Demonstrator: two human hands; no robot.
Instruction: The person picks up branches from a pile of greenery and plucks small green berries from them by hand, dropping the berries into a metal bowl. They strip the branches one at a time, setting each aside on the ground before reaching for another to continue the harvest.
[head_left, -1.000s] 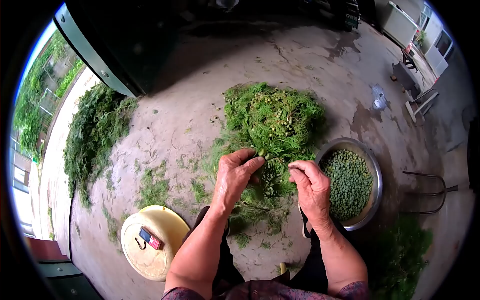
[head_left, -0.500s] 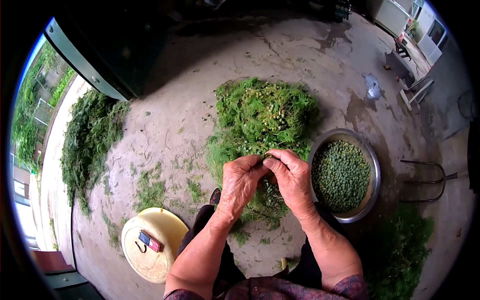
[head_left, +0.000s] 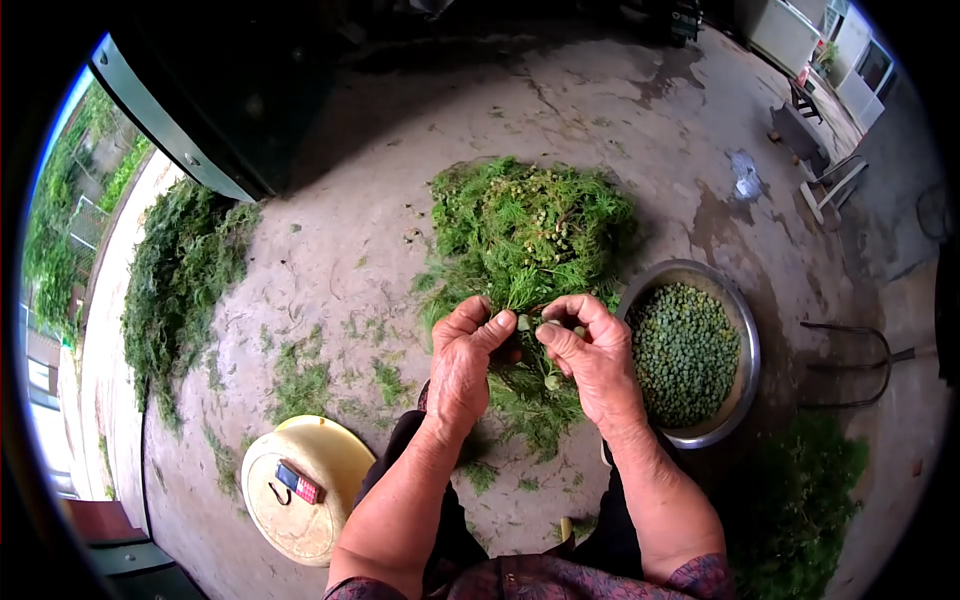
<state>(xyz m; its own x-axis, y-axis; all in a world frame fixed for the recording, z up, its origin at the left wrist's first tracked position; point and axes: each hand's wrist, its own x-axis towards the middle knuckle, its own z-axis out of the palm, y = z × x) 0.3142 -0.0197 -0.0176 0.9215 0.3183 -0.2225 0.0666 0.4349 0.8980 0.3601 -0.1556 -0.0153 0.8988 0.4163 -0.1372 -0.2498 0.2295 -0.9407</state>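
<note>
My left hand (head_left: 462, 368) is closed in a pinch on a feathery green sprig (head_left: 527, 288), whose fine leaves stick out above the fingers. Beside it, my right hand (head_left: 600, 368) has thumb and forefinger closed at small round green pods on the same sprig. A few pods (head_left: 553, 380) hang below, between the two hands. Beyond the hands a heap of feathery green plants (head_left: 535, 215) lies on the concrete. To the right of my right hand stands a metal basin (head_left: 748, 390) filled with loose round green pods (head_left: 685, 350).
At lower left sits a pale yellow basin (head_left: 275, 525), with a phone (head_left: 298, 482) and a dark curved strip on it. Another plant heap (head_left: 185, 280) lies far left, and darker greenery (head_left: 800, 500) lower right. A pitchfork (head_left: 885, 353) lies right of the metal basin.
My hands have moved slightly apart from being pressed together. The leafy sprig and hanging pods now show between them.
</note>
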